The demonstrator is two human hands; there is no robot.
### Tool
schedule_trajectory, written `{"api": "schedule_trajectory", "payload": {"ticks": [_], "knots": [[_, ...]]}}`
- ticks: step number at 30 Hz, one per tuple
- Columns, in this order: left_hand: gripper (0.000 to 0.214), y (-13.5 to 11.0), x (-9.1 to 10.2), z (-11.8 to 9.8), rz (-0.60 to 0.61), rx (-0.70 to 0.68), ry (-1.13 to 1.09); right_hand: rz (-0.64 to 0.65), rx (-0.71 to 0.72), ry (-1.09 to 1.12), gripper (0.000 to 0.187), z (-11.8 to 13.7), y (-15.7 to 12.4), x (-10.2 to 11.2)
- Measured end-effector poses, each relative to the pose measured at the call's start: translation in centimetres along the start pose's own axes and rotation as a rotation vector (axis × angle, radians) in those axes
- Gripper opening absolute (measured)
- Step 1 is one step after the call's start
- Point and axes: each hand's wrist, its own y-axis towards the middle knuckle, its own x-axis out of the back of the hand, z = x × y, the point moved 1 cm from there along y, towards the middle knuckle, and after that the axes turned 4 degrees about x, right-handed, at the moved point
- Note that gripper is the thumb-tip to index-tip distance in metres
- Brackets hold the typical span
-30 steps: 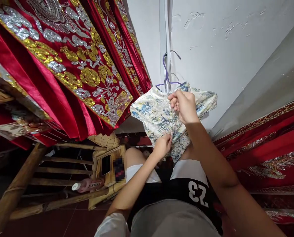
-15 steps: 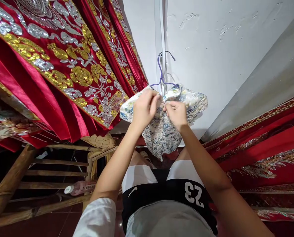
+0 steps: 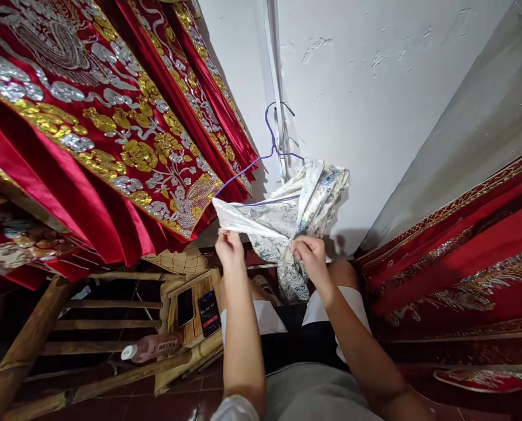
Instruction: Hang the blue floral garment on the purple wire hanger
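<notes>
In the head view, my two hands are working apart from each other on a flowered shirt (image 3: 272,223), which is hanging between and just beyond them. My left hand (image 3: 230,250) is pinching the pale edge of the cloth, and my right hand (image 3: 312,254) is clamping a bunched fold at the front. Beyond both hands, a purple hanger (image 3: 273,147) is hanging by a white strip (image 3: 272,52) on the wall (image 3: 352,134); I cannot tell what its hook is catching on. Its arm is showing bare above my left hand, while cloth is covering its other end.

If I am tugging too hard on the left, I think the thin cloth could be snagging on the hanger's tip and tearing. A strong downward pull from either hand might be tilting or unhooking the hanger. A sequinned red cloth (image 3: 142,155) is hanging left of my left hand, so a sideways swing could be catching it. Below that hand, a phone (image 3: 208,314) is lying where a dropping hanger might be hitting it.
</notes>
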Motion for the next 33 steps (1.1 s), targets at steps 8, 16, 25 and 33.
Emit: {"api": "schedule_trajectory", "payload": {"ticks": [8,16,25,33], "knots": [[0.028,-10.0,-0.6,3.9,0.034,0.094,-0.087,0.016,-0.23,-0.014,0.028,-3.0,-3.4,4.7],[0.028,-17.4,-4.8,-0.9,0.911,-0.063,0.397,-0.074,-0.331,0.042,0.053,-2.3,-2.5,3.9],[0.044,-13.6,-1.4,-1.0,1.122,-0.005,0.711,0.819,-0.536,0.12,0.035,1.9,-1.6,4.0],[0.024,-9.4,4.8,-2.0,0.86,-0.129,1.562,0.287,0.033,-0.306,0.069,3.8,8.5,4.9]]}}
